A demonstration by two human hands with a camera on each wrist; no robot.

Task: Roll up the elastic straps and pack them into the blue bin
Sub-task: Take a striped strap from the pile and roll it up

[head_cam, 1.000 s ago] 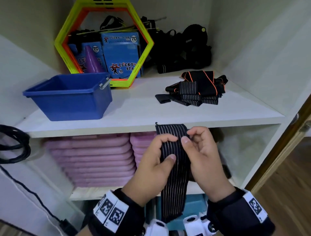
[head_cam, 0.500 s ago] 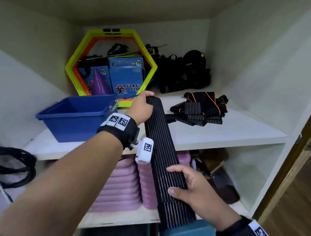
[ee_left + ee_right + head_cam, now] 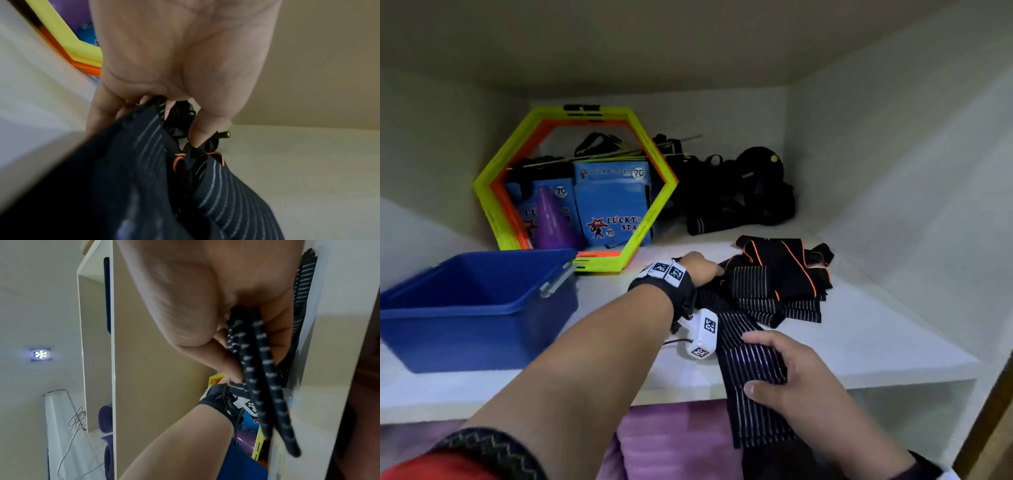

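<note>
Stretching across the shelf (image 3: 825,346), the striped elastic strap (image 3: 743,349) is pinned at its far end by the left hand (image 3: 700,265), fingers curled round it, while the right hand (image 3: 791,380) pinches the near part at the shelf's front edge. Soft, light and springy, it should roll best started tight from one end. Half a second ago it was held up in the air; now it lies flat, the blue bin (image 3: 482,308) waiting left.

The head camera is looking down from above onto the shelf (image 3: 825,346); both wrist cameras are peering close along the hands, sharing the strap (image 3: 748,363).
</note>
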